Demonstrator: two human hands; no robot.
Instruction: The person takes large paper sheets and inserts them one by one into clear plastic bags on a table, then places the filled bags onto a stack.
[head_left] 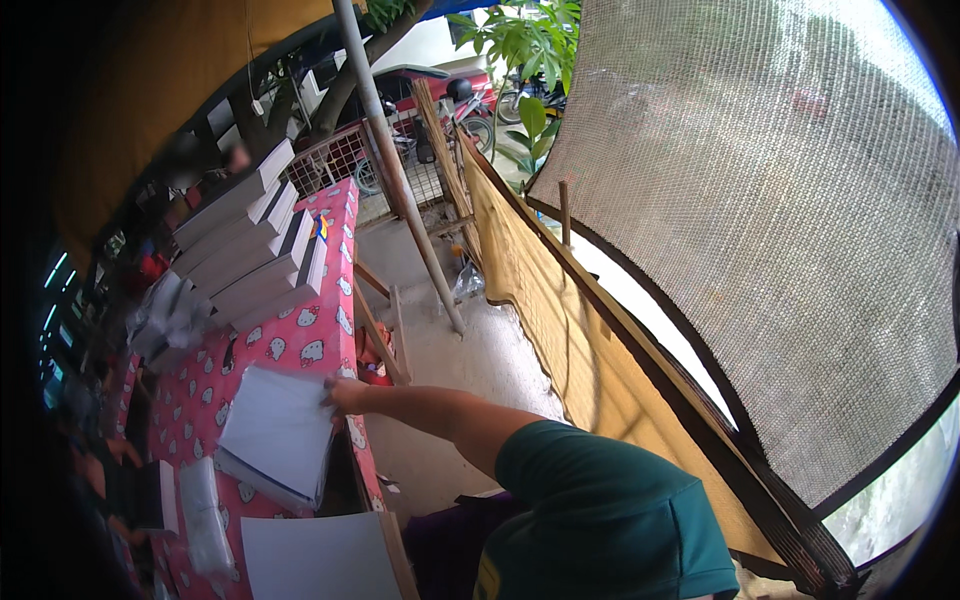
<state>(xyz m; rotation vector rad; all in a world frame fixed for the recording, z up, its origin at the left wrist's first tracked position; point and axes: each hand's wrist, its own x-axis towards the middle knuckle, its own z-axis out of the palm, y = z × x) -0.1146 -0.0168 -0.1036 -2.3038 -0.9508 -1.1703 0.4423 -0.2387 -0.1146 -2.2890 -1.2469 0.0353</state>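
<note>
My right hand (pixel 347 396) reaches in from the lower right, its arm in a dark green sleeve. The fingers are closed at the upper right corner of a pile of clear plastic sleeves (pixel 275 425), pinching its edge; the fingertips are slightly blurred. This pile lies at a slant on a table with a pink cartoon-print cover (pixel 357 437). Nearer to me lies a flat white sheet or board (pixel 310 560). To the left of the pile is a bundle wrapped in clear plastic (pixel 205 515). My left hand is out of view.
A tall, staggered stack of thick white blocks with dark covers (pixel 250 235) stands at the table's far end, beside crumpled clear plastic (pixel 170 318). Another person's hands (pixel 125 453) are at the left. A metal pole (pixel 400 180) and a tan cloth barrier (pixel 540 300) stand right of the table.
</note>
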